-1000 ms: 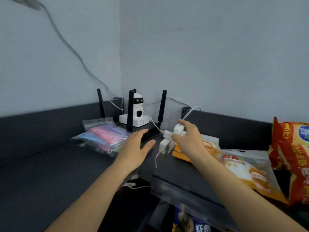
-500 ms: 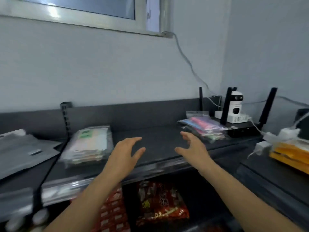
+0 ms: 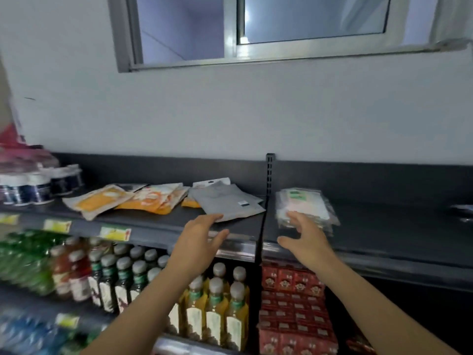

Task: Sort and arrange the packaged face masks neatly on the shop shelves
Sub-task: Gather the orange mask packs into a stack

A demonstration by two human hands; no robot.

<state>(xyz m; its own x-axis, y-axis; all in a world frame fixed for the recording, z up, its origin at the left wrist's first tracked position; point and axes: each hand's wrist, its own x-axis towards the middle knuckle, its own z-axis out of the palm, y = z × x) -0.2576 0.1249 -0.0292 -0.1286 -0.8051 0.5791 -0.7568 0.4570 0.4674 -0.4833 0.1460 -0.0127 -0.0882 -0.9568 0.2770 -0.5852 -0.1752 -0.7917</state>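
Presently the left hand [image 3: 201, 242] hovers at the grey mask packs [image 3: 227, 204] and the right hand [image 3: 308, 242] at the clear mask stack [image 3: 304, 207], fingers apart, gripping nothing. Risk: these 2 slippery piles sit near the front edge and may slide onto the bottles [image 3: 217, 303] below. Dark top shelf [image 3: 384, 226], pale wall [image 3: 256, 111], window [image 3: 307, 26] above.

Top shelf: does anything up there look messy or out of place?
Yes. Left of the divider post, the orange packs lie fanned and overlapping at mixed angles, and the grey packs sit skewed, partly covering an orange one. The clear packs right of the post look squarer.
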